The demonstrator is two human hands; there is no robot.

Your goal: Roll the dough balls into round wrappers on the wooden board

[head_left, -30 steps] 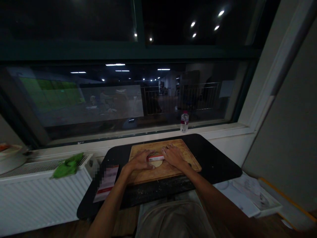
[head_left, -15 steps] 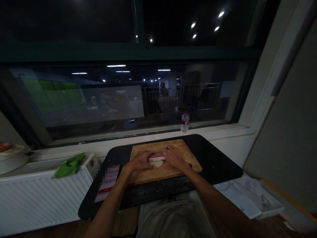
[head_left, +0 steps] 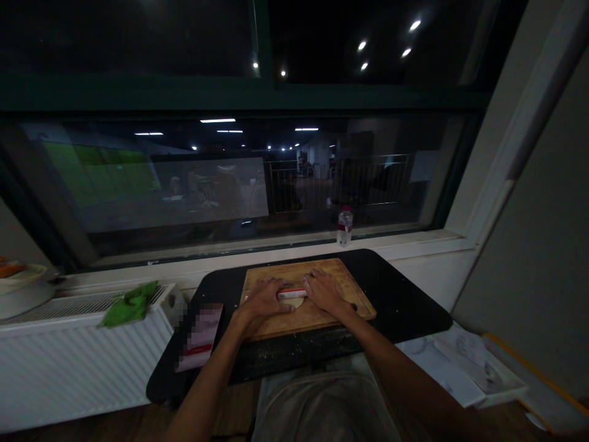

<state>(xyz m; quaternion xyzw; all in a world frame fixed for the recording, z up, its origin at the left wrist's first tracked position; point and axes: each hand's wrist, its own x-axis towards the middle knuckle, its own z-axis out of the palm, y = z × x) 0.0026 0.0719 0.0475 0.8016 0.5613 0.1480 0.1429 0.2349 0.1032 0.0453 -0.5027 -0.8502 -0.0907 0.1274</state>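
A narrow red-and-white box or tube (head_left: 292, 294) lies across a flat, pale round of dough (head_left: 297, 302) on the wooden cutting board (head_left: 276, 327). My left hand (head_left: 267, 298) grips its left end, thumb stretched toward me over the edge of the dough. The other end is under my right hand (head_left: 321, 288), whose fingers curl over it from the right. Both palms hide the ends, so I cannot tell its full length. The board rests on a black table (head_left: 396, 307) with white specks along its front.
Left on the table lies a pink-and-red packet (head_left: 205, 334), partly pixelated. A green cloth (head_left: 130, 304) hangs on the radiator (head_left: 87, 368). Behind the table, a water bottle (head_left: 344, 227) stands on the windowsill. An open white box (head_left: 464, 362) sits low at the right.
The red-and-white piece and my left hand have shifted slightly right. My left thumb now covers more of the dough's left side. My right hand stays at nearly the same spot.
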